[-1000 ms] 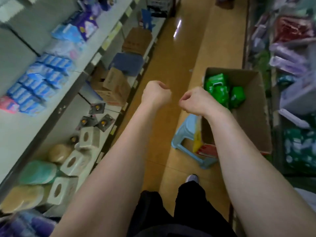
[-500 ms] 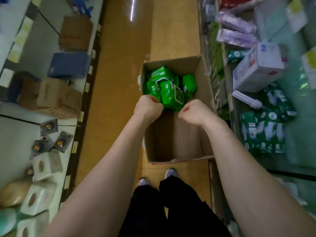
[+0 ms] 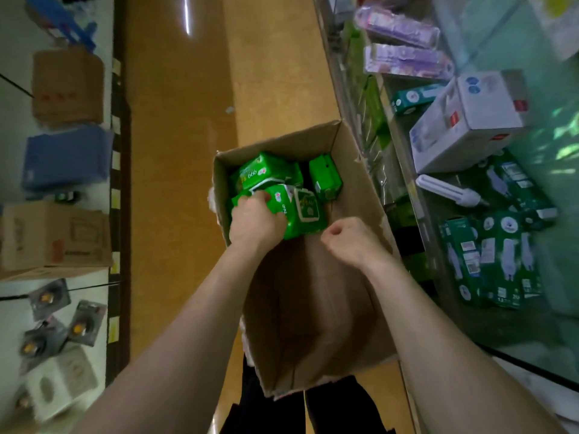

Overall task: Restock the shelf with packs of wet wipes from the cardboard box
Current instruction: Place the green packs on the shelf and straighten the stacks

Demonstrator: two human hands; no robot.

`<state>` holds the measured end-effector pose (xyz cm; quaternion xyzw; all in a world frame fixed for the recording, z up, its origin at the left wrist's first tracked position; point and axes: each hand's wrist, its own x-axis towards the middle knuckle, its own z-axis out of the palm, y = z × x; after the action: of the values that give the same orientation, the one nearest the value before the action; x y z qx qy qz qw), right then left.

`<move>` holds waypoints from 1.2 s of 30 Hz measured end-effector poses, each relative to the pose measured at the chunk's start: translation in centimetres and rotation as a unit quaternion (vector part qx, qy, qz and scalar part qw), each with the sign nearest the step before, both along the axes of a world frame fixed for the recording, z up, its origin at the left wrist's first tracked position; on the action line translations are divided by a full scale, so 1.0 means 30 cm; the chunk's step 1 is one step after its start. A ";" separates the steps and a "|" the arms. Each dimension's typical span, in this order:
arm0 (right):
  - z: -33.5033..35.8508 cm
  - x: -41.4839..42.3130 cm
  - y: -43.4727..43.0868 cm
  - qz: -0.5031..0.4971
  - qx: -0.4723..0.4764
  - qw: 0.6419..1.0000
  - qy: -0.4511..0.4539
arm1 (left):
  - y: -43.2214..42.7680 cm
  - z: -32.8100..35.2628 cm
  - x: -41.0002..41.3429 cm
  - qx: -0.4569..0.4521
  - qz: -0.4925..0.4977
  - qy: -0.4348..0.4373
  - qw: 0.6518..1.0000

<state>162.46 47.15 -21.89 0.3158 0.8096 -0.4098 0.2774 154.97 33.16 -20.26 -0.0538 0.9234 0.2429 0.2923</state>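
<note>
My left hand [image 3: 255, 220] is clamped on a green soft plastic pack of wet wipes [image 3: 297, 211]. The fingers curl over its left end, and the palm presses down on the near edge. My right hand [image 3: 347, 242] is curled into a loose fist that holds nothing, and it hangs just off the pack's near right corner without touching it.

The pack lies at the far end of the open brown cardboard box [image 3: 360, 195], on top of the others. Its white flap lid faces up. Its long axis runs across the box from the left wall toward the middle, so the whole length stretches away to the right of my grip. That leaves the right end free, and I judge it will sag or swing if I lift with the left hand alone. The right hand is the nearer one to that end and needs only to open and close on it.

Two more green packs sit behind it. One lies flat [image 3: 260, 172] and one stands on edge against the far right corner [image 3: 326, 178].

The lift should go straight up, clear of the box walls. I cannot tell which shelf takes the wipes, the white left shelf [image 3: 12, 136] or the glassy right shelf [image 3: 557, 145].
</note>
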 end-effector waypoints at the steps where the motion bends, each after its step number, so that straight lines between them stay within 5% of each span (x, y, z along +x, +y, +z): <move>1: -0.020 -0.027 0.000 -0.004 0.003 1.000 0.002 | -0.001 -0.011 -0.038 -0.016 -0.013 0.028 0.999; 4: -0.076 -0.120 -0.008 -0.011 0.021 1.000 0.014 | -0.008 -0.039 -0.148 -0.071 -0.059 0.082 0.992; 10: -0.177 -0.322 -0.019 -0.018 0.080 0.994 0.066 | -0.023 -0.185 -0.271 -0.082 -0.114 0.048 0.989; 15: -0.293 -0.427 0.021 0.069 0.240 0.968 0.017 | -0.036 -0.262 -0.300 -0.087 -0.118 0.079 0.986; 25: -0.444 -0.499 0.020 0.094 0.346 0.933 -0.025 | -0.044 -0.302 -0.305 -0.122 -0.189 0.110 0.968; 36: -0.500 -0.468 0.033 0.029 0.256 0.966 -0.023 | -0.049 -0.341 -0.339 -0.062 -0.181 0.057 0.980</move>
<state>148.42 48.13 -36.90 0.3617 0.8899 -0.1730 0.2177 144.81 31.70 -30.49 0.1099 0.9462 0.1315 0.2746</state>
